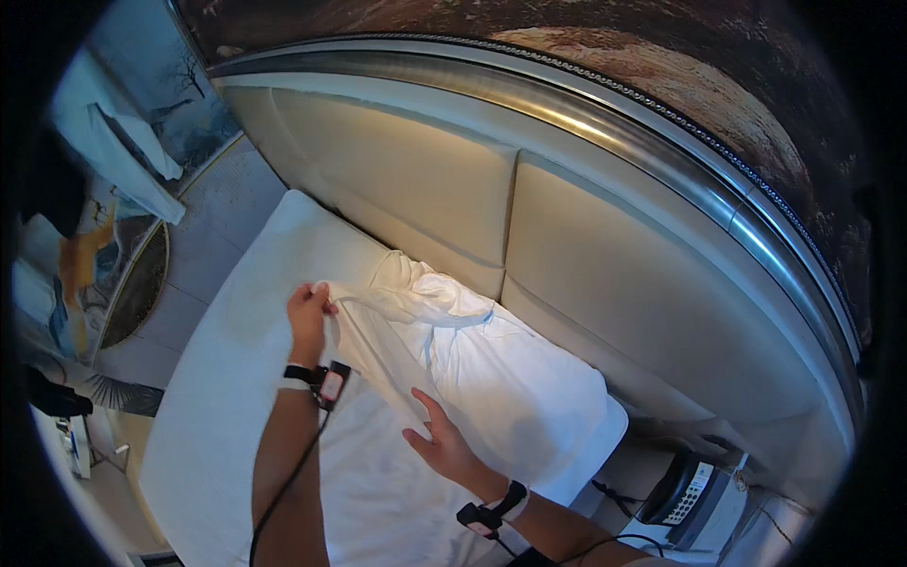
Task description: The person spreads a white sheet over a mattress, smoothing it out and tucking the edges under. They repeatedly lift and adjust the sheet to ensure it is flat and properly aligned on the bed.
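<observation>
Before me is a bed mattress [220, 397] with a white cover, lying against the headboard. A loose white sheet [379, 340] is spread over part of it, bunched in folds near the headboard. My left hand [309, 315] pinches an edge of this sheet between thumb and fingers, lifting it a little. To its lower right, my right hand [450, 446] has thumb and forefinger spread apart beside the sheet's slanting edge. It grips nothing that I can see; whether its fingertips touch the cloth is unclear. Both wrists carry straps with small cabled devices.
A beige padded headboard [397, 163] runs along the far side, below a metal rail [567, 127]. At the lower right, a desk telephone [684, 492] sits on a bedside stand with cables nearby. Tiled floor [205, 262] and white hanging cloth [127, 142] show on the left.
</observation>
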{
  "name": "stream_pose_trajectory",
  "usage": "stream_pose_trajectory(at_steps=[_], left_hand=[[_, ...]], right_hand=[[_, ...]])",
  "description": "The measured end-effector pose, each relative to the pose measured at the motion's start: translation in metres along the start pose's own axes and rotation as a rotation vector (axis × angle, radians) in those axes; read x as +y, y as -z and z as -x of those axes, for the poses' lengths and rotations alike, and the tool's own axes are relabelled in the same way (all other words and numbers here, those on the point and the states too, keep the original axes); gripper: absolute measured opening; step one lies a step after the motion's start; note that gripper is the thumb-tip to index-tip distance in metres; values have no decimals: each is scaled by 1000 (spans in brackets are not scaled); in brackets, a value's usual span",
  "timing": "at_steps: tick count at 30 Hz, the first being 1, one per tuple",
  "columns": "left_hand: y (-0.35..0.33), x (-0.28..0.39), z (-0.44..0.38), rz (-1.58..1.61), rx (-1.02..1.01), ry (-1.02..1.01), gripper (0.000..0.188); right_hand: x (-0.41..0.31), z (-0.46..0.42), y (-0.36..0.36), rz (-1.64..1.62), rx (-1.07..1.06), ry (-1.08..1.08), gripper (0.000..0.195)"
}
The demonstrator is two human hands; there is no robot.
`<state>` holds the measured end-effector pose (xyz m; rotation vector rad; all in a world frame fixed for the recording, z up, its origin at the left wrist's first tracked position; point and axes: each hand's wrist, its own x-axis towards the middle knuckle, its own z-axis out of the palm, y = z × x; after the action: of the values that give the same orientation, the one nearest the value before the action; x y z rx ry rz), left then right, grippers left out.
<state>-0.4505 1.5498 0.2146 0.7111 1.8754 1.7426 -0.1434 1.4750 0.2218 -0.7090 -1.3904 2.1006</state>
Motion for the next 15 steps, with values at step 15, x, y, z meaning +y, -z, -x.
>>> stream_pose_trajectory(at_steps=[15], left_hand=[[-134, 180, -5, -13, -422, -189, 30]], right_hand=[[-45, 37, 18, -856, 354, -342, 31]])
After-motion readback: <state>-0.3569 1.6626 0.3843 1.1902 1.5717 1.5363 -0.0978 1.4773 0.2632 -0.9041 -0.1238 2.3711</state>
